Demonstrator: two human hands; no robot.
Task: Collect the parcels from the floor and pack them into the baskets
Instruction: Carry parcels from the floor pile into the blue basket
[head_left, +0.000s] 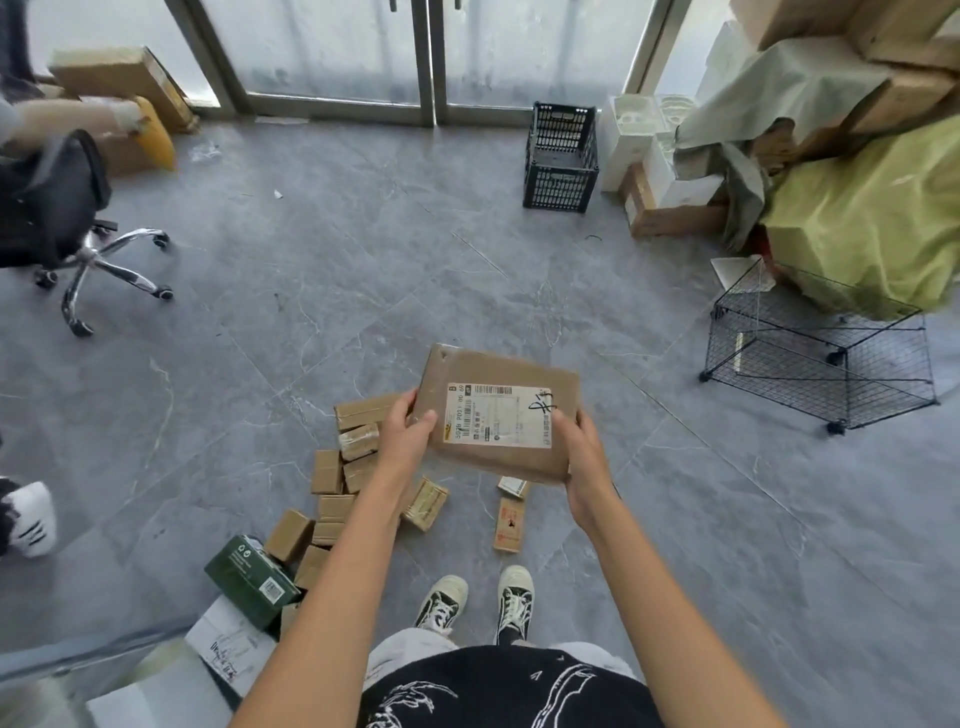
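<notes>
A: What does the person hold?

B: A flat brown parcel with a white shipping label, raised above the floor in front of the body, about the centre of the view. The left hand grips its left edge, thumb on top and fingers curled under. The right hand grips the right near corner the same way

A: And the other parcels?

B: A heap of small brown boxes lies on the grey tiled floor at about 8 o'clock from the held parcel, partly hidden by the left forearm. A dark green box sits at the near end of that heap. Two small packets lie directly below the held parcel, at 6 o'clock, just beyond the person's sneakers

A: Where are the baskets?

B: A black plastic crate stands at 1 o'clock, far off by the glass doors. A black wire basket on small casters stands at 3 o'clock, well apart from the parcel

A: Anything else?

B: An office chair at 10 o'clock, and stacked cartons under green and grey sheets at 2 o'clock
</notes>
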